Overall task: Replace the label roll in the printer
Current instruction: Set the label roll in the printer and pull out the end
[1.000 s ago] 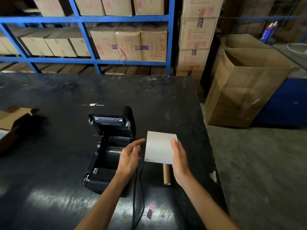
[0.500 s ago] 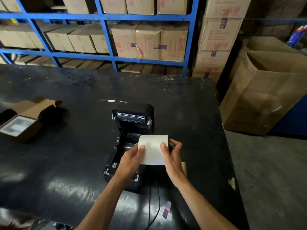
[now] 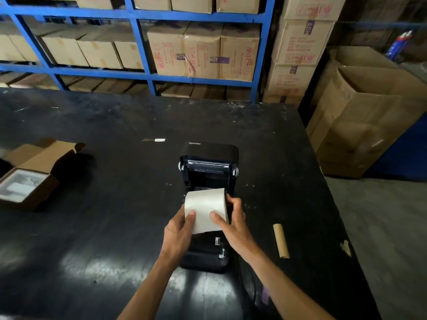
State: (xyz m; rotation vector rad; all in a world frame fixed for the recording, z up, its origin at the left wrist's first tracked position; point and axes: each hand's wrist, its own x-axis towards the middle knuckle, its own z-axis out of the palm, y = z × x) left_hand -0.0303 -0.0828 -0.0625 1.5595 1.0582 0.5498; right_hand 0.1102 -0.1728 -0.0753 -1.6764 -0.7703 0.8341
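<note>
Both hands, left hand (image 3: 179,229) and right hand (image 3: 233,224), grip the smooth white cylindrical label roll (image 3: 205,210) over the open black plastic printer (image 3: 209,158), thumbs pressed on the paper.

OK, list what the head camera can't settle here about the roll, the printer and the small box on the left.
- Printer bay, head view: the label roll and both hands, left and right, cover it, so whether the roll is seated cannot be told.
- The roll's right end: hidden by the right hand's fingers.
- Small open carton: cut off by the left edge, its white contents blurred.
- Small print under the printer's open lid: too small to read.
</note>
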